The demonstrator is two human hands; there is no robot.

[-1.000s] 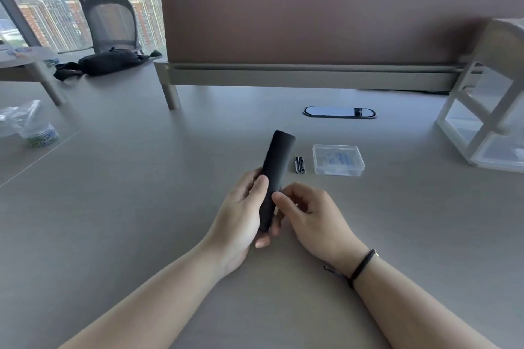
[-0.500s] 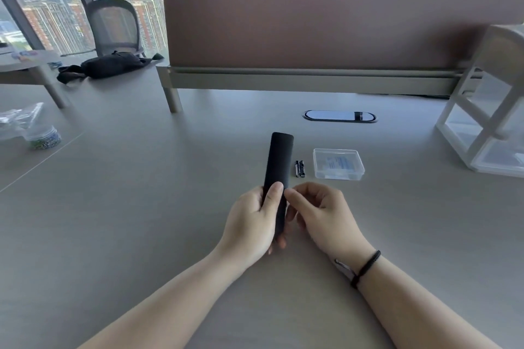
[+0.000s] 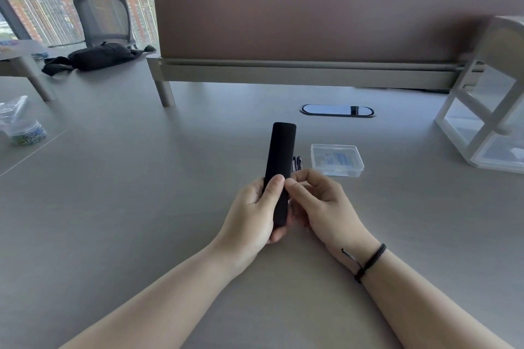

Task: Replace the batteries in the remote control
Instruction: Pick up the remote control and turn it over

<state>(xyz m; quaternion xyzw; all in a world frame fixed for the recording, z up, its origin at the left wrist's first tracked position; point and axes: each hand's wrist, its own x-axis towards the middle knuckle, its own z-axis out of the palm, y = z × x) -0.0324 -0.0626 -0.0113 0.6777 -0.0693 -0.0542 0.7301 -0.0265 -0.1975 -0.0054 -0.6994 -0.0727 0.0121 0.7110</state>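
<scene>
Early stage; your remote (image 3: pixel 280 161) shows its plain back, cover apparently still on, nothing taken out yet; two batteries (image 3: pixel 297 163) lie on the desk (image 3: pixel 127 207) just beside it toward the far edge, next to a clear box (image 3: pixel 336 159); opening, swapping and closing all remain. Your left hand (image 3: pixel 255 215) has its fingers wrapped tight round the remote's lower end, thumb on the back; your right hand (image 3: pixel 320 204) is curled, thumb tip touching the remote's right edge, a firm hold unclear.
</scene>
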